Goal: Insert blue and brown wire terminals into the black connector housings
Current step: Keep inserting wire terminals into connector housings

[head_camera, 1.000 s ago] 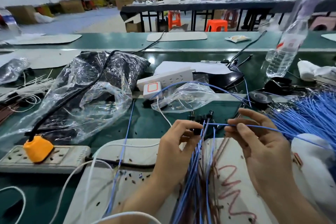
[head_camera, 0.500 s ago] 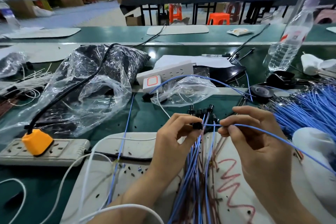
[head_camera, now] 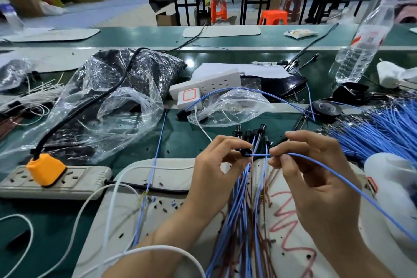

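Left hand [head_camera: 216,165] pinches black connector housing [head_camera: 245,152], mostly hidden by fingertips; right hand [head_camera: 316,178] pinches blue wire [head_camera: 327,168], terminal end indistinct.

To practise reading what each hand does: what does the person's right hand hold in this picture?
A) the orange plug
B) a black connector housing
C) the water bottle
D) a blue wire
D: the right hand pinches a blue wire, whose end meets the black connector housing pinched by the left hand.
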A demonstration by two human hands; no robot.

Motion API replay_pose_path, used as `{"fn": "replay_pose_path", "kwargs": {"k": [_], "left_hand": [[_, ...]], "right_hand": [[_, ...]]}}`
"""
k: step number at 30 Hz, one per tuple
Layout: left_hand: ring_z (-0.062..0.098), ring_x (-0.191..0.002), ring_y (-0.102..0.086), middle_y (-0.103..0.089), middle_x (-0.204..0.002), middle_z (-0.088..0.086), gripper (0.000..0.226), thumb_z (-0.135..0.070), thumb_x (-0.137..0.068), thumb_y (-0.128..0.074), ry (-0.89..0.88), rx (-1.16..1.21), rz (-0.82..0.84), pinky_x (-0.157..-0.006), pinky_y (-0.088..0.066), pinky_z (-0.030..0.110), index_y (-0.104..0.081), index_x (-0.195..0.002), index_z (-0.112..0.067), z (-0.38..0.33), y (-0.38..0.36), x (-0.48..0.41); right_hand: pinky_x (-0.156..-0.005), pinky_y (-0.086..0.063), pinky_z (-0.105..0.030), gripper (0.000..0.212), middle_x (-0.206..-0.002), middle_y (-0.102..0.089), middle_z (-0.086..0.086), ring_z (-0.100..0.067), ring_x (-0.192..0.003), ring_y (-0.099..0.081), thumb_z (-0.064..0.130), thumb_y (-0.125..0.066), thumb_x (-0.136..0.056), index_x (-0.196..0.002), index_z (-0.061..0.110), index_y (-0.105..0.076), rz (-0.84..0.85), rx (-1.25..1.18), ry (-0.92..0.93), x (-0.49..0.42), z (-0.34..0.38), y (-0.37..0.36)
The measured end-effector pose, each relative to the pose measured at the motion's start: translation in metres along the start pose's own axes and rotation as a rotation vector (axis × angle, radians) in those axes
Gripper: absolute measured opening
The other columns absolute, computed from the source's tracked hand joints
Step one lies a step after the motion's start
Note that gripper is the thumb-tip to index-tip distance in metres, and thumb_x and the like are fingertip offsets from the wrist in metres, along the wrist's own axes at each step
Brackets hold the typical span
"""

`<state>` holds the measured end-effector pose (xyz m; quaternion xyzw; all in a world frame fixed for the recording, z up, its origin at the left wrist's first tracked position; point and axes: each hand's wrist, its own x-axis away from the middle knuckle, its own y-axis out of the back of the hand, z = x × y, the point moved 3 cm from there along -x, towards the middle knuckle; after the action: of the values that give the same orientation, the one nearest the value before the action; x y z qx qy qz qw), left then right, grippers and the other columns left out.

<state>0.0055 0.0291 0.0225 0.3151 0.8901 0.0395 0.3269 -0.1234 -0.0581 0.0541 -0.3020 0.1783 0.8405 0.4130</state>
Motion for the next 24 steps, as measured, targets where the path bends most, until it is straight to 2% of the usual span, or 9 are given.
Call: {"fn": "replay_pose_path", "kwargs": {"k": [5,10,13,14,15,17,19,22,24], "left_hand": [[0.005,-0.082,-0.064,-0.063,-0.097,0.001,0.021,0.003,-0.080,-0.069,-0.032,-0.024,0.023,-0.078,-0.055,0.027,-0.069,-0.097,-0.009,-0.002,-0.002,0.000],[0.006,-0.088,-0.061,-0.064,-0.096,0.000,0.018,-0.005,-0.081,-0.071,-0.075,-0.075,0.079,-0.081,-0.050,0.022,-0.071,-0.098,-0.008,-0.003,-0.003,0.000],[0.014,-0.092,-0.065,-0.067,-0.097,-0.002,0.018,-0.015,-0.081,-0.071,-0.112,-0.102,0.088,-0.083,-0.051,0.041,-0.070,-0.098,-0.010,-0.006,-0.006,0.003],[0.014,-0.092,-0.065,-0.068,-0.096,-0.003,0.019,-0.017,-0.080,-0.071,-0.110,-0.113,0.089,-0.083,-0.051,0.045,-0.070,-0.098,-0.011,-0.006,-0.007,0.004],[0.012,-0.092,-0.065,-0.068,-0.095,-0.006,0.020,-0.018,-0.079,-0.072,-0.097,-0.115,0.087,-0.084,-0.050,0.046,-0.069,-0.099,-0.014,-0.007,-0.008,0.004],[0.006,-0.088,-0.065,-0.067,-0.091,-0.011,0.022,-0.018,-0.078,-0.073,-0.032,-0.055,0.069,-0.084,-0.051,0.036,-0.061,-0.094,-0.026,-0.008,-0.007,0.005],[0.005,-0.081,-0.064,-0.065,-0.090,-0.010,0.032,-0.017,-0.079,-0.072,0.023,0.022,0.062,-0.078,-0.052,0.026,-0.046,-0.085,-0.032,-0.010,-0.005,0.003],[0.011,-0.082,-0.061,-0.061,-0.088,-0.003,0.019,-0.015,-0.080,-0.073,-0.121,-0.043,0.051,-0.075,-0.050,0.024,-0.054,-0.078,-0.016,-0.014,-0.002,0.002],[0.010,-0.088,-0.062,-0.063,-0.095,0.002,0.009,-0.011,-0.082,-0.071,-0.161,-0.054,0.058,-0.079,-0.050,0.022,-0.064,-0.081,-0.006,-0.015,-0.002,0.001]], "right_hand": [[-0.074,-0.052,-0.017,0.042,-0.086,-0.069,0.009,-0.014,-0.077,-0.068,-0.001,-0.057,-0.085,-0.107,0.034,-0.055,0.000,0.026,0.002,0.000,-0.001,0.000],[-0.074,-0.055,-0.023,0.031,-0.089,-0.071,0.008,-0.013,-0.079,-0.071,0.005,-0.056,-0.088,-0.105,0.031,-0.053,0.043,0.052,-0.048,0.003,-0.003,-0.005],[-0.063,-0.055,-0.038,0.021,-0.086,-0.074,0.004,-0.019,-0.070,-0.071,0.012,-0.056,-0.093,-0.094,0.031,-0.047,0.006,0.015,-0.121,0.005,-0.005,-0.005],[-0.060,-0.054,-0.040,0.021,-0.085,-0.074,0.005,-0.021,-0.068,-0.070,0.012,-0.057,-0.093,-0.091,0.031,-0.047,0.009,0.023,-0.138,0.005,-0.006,-0.004],[-0.058,-0.054,-0.036,0.023,-0.086,-0.074,0.008,-0.018,-0.069,-0.070,0.009,-0.057,-0.092,-0.089,0.030,-0.048,0.021,0.041,-0.143,0.005,-0.007,-0.004],[-0.063,-0.053,-0.024,0.028,-0.094,-0.072,0.012,-0.010,-0.079,-0.069,0.003,-0.061,-0.088,-0.084,0.030,-0.052,0.057,0.061,-0.157,0.004,-0.009,-0.006],[-0.068,-0.052,-0.026,0.025,-0.101,-0.070,0.009,-0.011,-0.086,-0.067,0.003,-0.064,-0.085,-0.081,0.027,-0.057,0.101,0.043,-0.210,0.004,-0.015,-0.008],[-0.063,-0.053,-0.026,0.009,-0.093,-0.072,0.002,-0.018,-0.076,-0.067,0.007,-0.067,-0.083,-0.084,0.015,-0.064,0.140,-0.120,-0.396,0.003,-0.027,-0.008],[-0.062,-0.054,-0.024,0.013,-0.081,-0.071,-0.004,-0.018,-0.067,-0.066,0.014,-0.067,-0.073,-0.086,0.014,-0.067,0.089,-0.310,-0.543,0.003,-0.033,-0.007]]}}
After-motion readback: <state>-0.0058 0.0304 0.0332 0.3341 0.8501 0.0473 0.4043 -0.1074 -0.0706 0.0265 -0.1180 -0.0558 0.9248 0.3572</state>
